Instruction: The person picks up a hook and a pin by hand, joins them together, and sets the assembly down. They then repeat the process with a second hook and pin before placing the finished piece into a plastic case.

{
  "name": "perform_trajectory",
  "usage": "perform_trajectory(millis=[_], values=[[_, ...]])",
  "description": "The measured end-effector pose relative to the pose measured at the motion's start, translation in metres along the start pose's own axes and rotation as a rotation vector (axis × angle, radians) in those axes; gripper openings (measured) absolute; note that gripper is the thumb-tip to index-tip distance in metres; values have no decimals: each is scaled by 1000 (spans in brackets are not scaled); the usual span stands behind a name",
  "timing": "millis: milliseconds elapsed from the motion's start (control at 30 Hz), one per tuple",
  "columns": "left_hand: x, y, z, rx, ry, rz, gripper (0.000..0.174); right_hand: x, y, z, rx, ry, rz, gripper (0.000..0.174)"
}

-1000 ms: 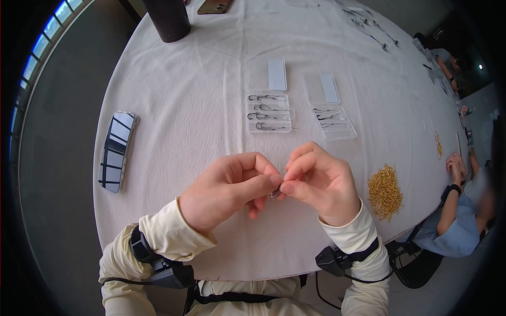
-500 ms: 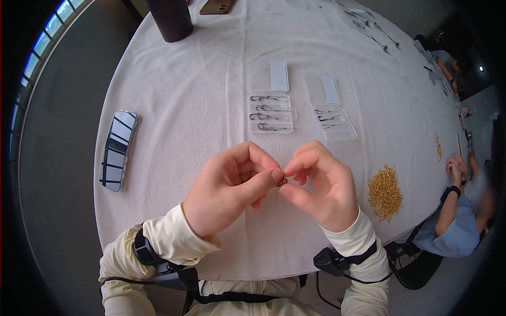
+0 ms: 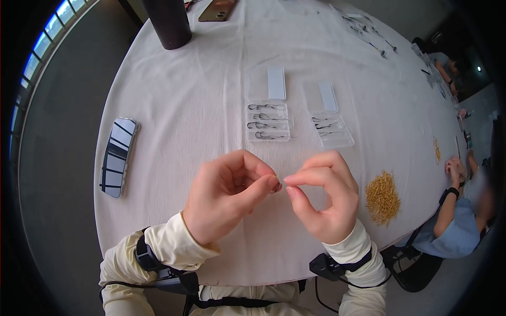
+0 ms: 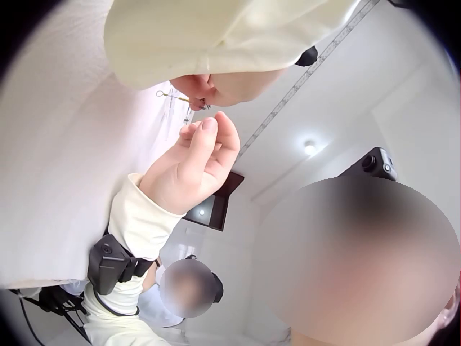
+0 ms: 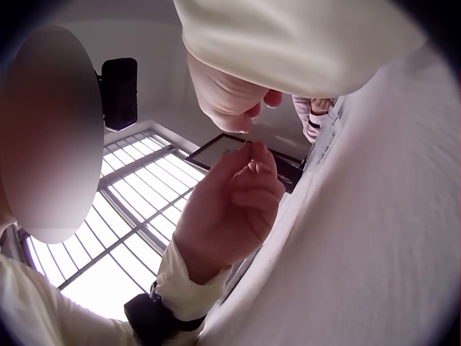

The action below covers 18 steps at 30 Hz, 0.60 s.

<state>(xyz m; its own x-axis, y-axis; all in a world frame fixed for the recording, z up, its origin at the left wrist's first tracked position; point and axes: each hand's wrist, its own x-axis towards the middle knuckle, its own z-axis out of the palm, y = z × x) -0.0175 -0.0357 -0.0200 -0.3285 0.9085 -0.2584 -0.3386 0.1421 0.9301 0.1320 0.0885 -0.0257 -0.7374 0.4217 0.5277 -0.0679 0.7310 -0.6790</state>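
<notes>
In the head view my left hand (image 3: pixel 224 195) pinches a small dark metal piece (image 3: pixel 275 187) between thumb and forefinger. A gold looped wire (image 4: pixel 171 95) sticks out by that hand in the left wrist view. My right hand (image 3: pixel 329 197) hangs just to the right, its thumb and forefinger bent towards each other with a slight gap and nothing visible between them. Beyond the hands lie two clear boxes, the left one (image 3: pixel 268 130) and the right one (image 3: pixel 337 141), lids raised back, with dark hook-like pieces inside. A heap of gold pieces (image 3: pixel 382 198) lies to the right.
A phone (image 3: pixel 118 158) lies at the table's left side. A dark cylinder (image 3: pixel 167 23) stands at the back left beside another phone (image 3: pixel 216 9). Tangled small items (image 3: pixel 371 39) lie at the far right back. Another person's arm (image 3: pixel 448 205) is at the right edge.
The right hand's fingertips have come away from the left hand's to the right, leaving a small gap. The left hand keeps its pinch. The view has shifted slightly, so the tabletop items appear lower.
</notes>
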Motion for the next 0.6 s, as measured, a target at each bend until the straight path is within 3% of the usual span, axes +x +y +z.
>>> perform_trajectory(millis=[233, 600], values=[[0, -3, 2, 16, 31, 31, 12, 2, -3, -4, -142, -40, -116, 25], [-1, -3, 8, 8, 85, 92, 13, 2, 0, 3, 82, -74, 152, 20]])
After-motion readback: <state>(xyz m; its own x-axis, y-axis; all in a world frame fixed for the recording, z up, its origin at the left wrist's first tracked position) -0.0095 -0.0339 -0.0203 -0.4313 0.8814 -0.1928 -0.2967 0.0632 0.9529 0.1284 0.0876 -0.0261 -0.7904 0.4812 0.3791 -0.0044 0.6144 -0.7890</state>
